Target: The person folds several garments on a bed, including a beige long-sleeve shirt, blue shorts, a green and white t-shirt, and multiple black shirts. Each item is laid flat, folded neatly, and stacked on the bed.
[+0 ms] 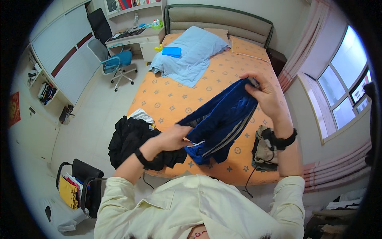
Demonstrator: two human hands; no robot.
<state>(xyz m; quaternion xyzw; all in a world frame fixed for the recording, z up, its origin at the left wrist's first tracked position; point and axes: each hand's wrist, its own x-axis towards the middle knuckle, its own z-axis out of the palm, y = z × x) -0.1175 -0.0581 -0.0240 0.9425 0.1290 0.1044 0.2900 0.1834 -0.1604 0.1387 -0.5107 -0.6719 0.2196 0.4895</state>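
Observation:
Blue trousers with pale side stripes (227, 123) hang stretched between my hands above the front part of the bed. My right hand (262, 91), raised higher, pinches one end of them. Lower down, my left hand (173, 138) grips the other end near a white-edged part. Beside my left forearm lies a heap of black clothes (127, 139), with a white cloth (141, 116) at its far side. Below my right hand, a folded stack of khaki and dark clothes (263, 151) rests at the bed's right front edge, partly hidden by my wrist.
An orange patterned sheet (179, 97) covers the bed. Farther back are a light blue quilt (195, 47) with a blue box (171, 51), and an orange pillow (248, 49). A black chair with folded clothes (85, 175) stands left; a swivel chair (115, 59) stands by the desk.

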